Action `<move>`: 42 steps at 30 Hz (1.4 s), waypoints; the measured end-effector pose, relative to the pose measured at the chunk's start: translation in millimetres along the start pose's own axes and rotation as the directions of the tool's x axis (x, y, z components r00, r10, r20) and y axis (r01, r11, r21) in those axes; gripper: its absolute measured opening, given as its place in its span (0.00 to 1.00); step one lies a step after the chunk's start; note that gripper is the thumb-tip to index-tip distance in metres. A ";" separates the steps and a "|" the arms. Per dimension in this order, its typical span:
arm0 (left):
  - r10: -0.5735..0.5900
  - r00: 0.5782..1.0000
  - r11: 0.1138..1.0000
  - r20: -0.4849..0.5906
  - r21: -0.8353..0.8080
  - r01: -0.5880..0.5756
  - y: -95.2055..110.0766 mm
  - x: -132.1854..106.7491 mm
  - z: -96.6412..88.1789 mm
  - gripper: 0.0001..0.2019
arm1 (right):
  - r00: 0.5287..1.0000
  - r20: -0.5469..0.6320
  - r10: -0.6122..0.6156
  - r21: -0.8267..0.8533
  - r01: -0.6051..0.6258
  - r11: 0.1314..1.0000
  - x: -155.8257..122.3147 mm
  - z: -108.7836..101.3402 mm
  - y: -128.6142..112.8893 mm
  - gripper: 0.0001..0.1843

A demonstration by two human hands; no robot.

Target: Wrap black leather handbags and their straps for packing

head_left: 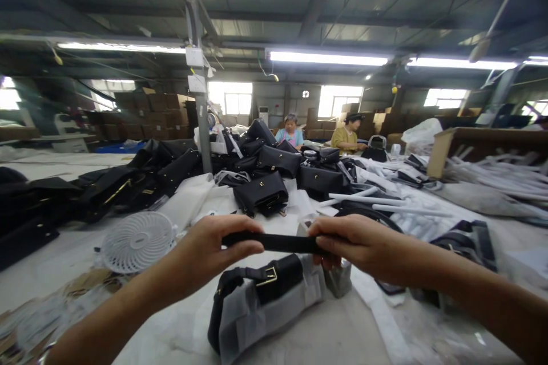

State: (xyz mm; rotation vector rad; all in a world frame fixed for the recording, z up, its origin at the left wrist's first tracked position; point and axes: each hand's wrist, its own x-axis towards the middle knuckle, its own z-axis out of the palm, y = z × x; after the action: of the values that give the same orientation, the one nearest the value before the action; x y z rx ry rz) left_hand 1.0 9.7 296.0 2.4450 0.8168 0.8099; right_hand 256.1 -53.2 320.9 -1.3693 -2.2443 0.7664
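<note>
Stretched level between my two hands is a black strap [286, 243]. My left hand [218, 242] pinches its left end between thumb and fingers. The right end sits in the closed fingers of my right hand [349, 239]. Beneath the strap, a black handbag [280, 279] with a gold buckle lies on the table, partly wrapped in translucent white paper [269, 319]. A crumpled greyish wrapped piece [339, 280] hangs or lies just under my right hand; which of the two I cannot tell.
A white fan [136, 241] stands left of my left hand. Black bags [263, 191] are heaped ahead, more at the left. White tubes [411, 209] and a cardboard box [439, 151] are at the right. A metal post [204, 137] rises mid-table. Two people [291, 132] sit across.
</note>
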 end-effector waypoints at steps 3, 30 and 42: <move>0.011 0.997 0.996 0.083 -0.093 -0.003 -1.9 10.0 13.4 0.09 | 1.000 -0.007 -0.031 0.070 0.031 0.997 2.9 5.6 3.0 0.09; -0.493 0.870 0.707 -0.019 -0.591 0.388 -70.4 -19.3 35.9 0.22 | 0.988 -0.088 0.123 0.758 -0.013 0.652 31.0 104.5 93.1 0.26; -0.572 0.788 0.646 -0.228 -0.717 0.261 -66.8 -42.6 28.1 0.17 | 0.965 -0.261 0.014 0.655 0.167 0.737 99.0 107.7 35.7 0.21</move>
State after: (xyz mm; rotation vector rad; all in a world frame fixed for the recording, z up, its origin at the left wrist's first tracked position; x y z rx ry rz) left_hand -35.1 24.9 221.7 1.3668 1.0040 1.2206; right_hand 173.1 22.4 220.6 -0.9328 -1.5608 1.1569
